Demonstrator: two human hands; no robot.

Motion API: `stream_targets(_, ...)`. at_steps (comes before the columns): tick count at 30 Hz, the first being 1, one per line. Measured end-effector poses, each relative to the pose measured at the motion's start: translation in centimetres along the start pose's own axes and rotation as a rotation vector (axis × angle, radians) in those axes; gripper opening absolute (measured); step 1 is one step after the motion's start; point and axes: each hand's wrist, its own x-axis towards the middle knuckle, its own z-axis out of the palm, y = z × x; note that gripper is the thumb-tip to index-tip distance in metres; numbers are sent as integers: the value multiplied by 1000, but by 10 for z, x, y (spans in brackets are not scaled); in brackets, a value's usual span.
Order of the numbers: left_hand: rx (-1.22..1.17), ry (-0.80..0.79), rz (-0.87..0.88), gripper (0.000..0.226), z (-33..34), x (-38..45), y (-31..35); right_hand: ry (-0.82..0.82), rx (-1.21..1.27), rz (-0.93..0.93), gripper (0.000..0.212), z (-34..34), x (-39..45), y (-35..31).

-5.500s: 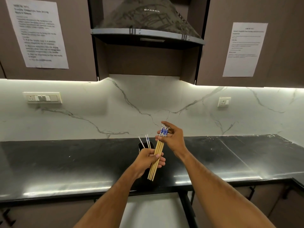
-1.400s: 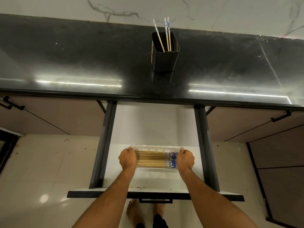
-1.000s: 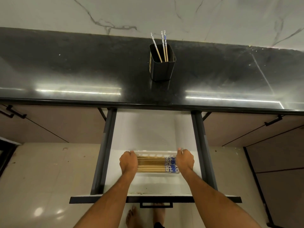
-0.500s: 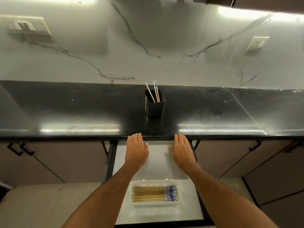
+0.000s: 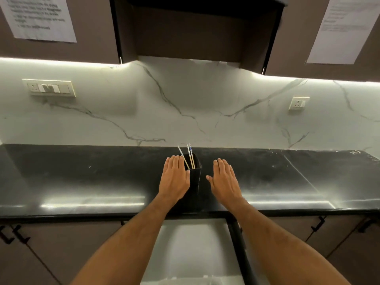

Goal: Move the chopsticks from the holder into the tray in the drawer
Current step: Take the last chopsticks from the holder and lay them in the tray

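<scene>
A black square holder stands on the dark countertop with three chopsticks leaning inside, their patterned tips up. My left hand hovers with straight fingers against the holder's left side, overlapping it. My right hand is spread flat a little to the right of the holder, apart from it. Both hands hold nothing. Below the counter edge the white drawer stands open; only the far rim of the clear tray shows at the bottom edge, its contents out of view.
A marble backsplash rises behind the counter with a switch plate at left and a socket at right. A black drawer rail runs along the drawer's right side. Cabinet handles flank the drawer.
The view tilted up from the drawer to the counter. Both hands rose from above the drawer's back to either side of the holder. The chopsticks in the tray dropped out of view.
</scene>
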Motion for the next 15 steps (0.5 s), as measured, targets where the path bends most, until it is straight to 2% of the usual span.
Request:
stream_targets(7,44,33,14,47,29,77,-1,21,58,-42,69,19,80,10)
stream_targets(15,112,-15,-49,49,94,133,-23,6,105,-113,68,67,157,17)
